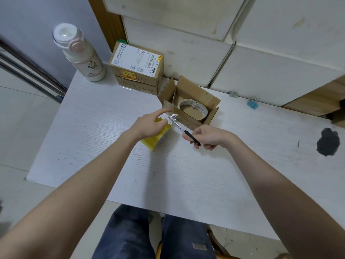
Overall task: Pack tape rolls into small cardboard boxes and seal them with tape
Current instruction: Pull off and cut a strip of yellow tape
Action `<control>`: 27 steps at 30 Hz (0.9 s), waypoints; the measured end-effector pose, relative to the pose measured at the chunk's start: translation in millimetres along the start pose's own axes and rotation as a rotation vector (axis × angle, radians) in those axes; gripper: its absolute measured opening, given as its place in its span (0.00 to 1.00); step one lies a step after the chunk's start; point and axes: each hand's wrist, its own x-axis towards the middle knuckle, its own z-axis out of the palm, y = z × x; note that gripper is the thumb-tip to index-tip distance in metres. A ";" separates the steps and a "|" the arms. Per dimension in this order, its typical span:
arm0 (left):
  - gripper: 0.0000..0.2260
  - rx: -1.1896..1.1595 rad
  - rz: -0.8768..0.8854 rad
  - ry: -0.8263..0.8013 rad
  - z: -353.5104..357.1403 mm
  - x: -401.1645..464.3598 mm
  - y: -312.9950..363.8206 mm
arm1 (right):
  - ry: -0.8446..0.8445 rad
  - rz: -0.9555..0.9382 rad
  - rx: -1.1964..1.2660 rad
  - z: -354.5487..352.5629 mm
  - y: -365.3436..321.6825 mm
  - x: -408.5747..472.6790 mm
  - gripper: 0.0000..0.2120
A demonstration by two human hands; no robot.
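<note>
Knees (149, 238) under counter (168, 174) edge. Left hand (149, 126) grips yellow tape roll (158, 136), forefinger out toward open box (188, 107). Right hand (209, 137) holds scissors (179, 127) on clear strip just before box. White tape roll (193, 109) inside box. Risk: strip slack, folds on itself; blade near finger.

A white bottle (79, 53) stands at the table's (112, 165) far-left corner; a blue binder clip (253, 104) lies far right.

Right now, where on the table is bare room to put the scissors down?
Bare: the near table between the forearms, and the stretch between the open box and the binder clip. Crowded: around the yellow tape roll, scissors and stacked boxes.
</note>
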 end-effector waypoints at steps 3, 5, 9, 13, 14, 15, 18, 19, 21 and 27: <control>0.20 0.011 -0.002 0.003 -1.2 0.9 0.1 | 0.044 -0.050 0.024 -0.3 3.5 1.4 0.20; 0.21 0.044 0.003 -0.008 -1.8 1.5 0.9 | 0.086 -0.083 0.010 -1.2 6.3 2.8 0.19; 0.23 0.075 0.006 -0.031 -2.2 0.9 2.0 | 0.053 -0.022 -0.079 1.6 9.1 4.3 0.21; 0.25 0.078 -0.017 -0.046 -1.6 -0.6 1.8 | 0.025 0.032 -0.180 7.4 16.7 4.0 0.25; 0.26 0.078 -0.025 -0.052 -1.5 -1.0 1.6 | 0.045 0.034 -0.183 9.0 20.0 3.5 0.24; 0.26 0.080 -0.031 -0.056 -1.3 -2.0 1.8 | 0.070 0.036 -0.168 10.5 23.6 2.6 0.23; 0.29 0.102 -0.020 -0.031 0.5 -6.9 4.2 | 0.107 0.052 -0.121 15.2 32.3 -0.8 0.20; 0.29 0.110 -0.005 -0.011 1.5 -8.8 5.8 | 0.106 0.064 -0.141 17.6 33.7 -1.7 0.21; 0.29 0.112 0.024 0.025 3.8 -12.6 9.8 | 0.112 0.099 -0.194 23.8 35.2 -1.3 0.26; 0.29 0.204 0.072 0.159 -2.0 -23.7 1.0 | 0.239 0.183 -0.175 29.4 46.5 -3.1 0.44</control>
